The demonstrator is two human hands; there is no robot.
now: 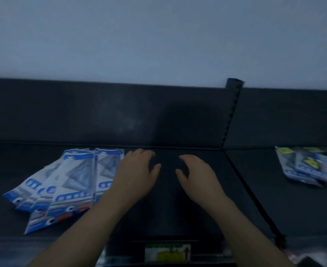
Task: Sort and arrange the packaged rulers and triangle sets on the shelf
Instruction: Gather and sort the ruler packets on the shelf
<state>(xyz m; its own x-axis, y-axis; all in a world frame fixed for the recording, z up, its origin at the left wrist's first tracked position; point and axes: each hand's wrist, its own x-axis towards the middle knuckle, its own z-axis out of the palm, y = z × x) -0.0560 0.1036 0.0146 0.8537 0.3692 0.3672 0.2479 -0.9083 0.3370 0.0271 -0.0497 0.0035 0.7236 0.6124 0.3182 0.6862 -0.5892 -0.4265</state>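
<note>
Packets of blue triangle sets lie fanned on the shelf at far left, long axes tilted toward the back — touching the left hand, open, empty. Right hand hovers open, well apart from the yellow-marked packets at far right.

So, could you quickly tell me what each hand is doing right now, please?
Left hand: open, empty, beside the blue packets.
Right hand: open, empty, over the bare shelf.
</note>
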